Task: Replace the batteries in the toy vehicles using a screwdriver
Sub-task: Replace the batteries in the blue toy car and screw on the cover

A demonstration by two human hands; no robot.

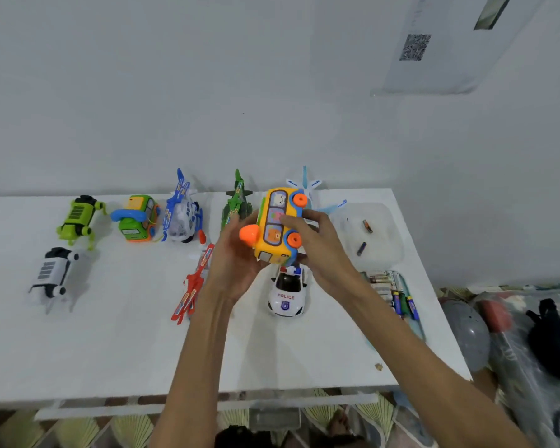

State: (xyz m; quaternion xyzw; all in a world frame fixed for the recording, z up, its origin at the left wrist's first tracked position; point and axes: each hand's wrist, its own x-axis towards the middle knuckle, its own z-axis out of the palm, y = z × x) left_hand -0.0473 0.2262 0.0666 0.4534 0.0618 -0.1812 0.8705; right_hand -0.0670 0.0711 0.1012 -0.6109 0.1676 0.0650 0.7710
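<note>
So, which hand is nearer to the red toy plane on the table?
Left. The left hand holds the yellow bus just to the right of the red plane. The right hand grips the bus's other side, farther from the plane.

One wide-angle head-worn camera looks forward and down, from close by, across the white rectangular worktop [117, 350] toward the plain white wall [207, 92].
</note>
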